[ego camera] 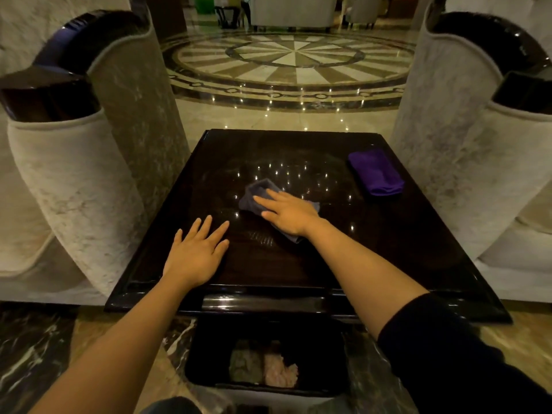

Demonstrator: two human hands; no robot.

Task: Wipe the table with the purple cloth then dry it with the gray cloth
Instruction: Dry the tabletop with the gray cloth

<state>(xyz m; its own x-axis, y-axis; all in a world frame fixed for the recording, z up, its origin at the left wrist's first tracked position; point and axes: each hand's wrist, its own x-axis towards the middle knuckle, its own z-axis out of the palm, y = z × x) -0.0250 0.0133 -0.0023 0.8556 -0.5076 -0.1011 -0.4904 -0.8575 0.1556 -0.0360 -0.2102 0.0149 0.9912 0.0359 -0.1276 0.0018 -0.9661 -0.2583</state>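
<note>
A dark glossy table point(388, 249) fills the middle of the head view. The gray cloth point(254, 195) lies crumpled near the table's centre. My right hand point(288, 212) presses flat on top of it, fingers spread and pointing left; part of the cloth shows beyond the fingertips and under the wrist. My left hand point(198, 251) rests flat on the bare table near the front left, fingers apart, holding nothing. The purple cloth point(376, 171) lies folded at the far right of the table, apart from both hands.
Pale upholstered armchairs stand close on the left point(89, 180) and right point(466, 162) of the table. A black bin point(265, 358) holding several cloths sits on the floor below the table's front edge. Polished marble floor with a round inlay point(292, 64) stretches beyond.
</note>
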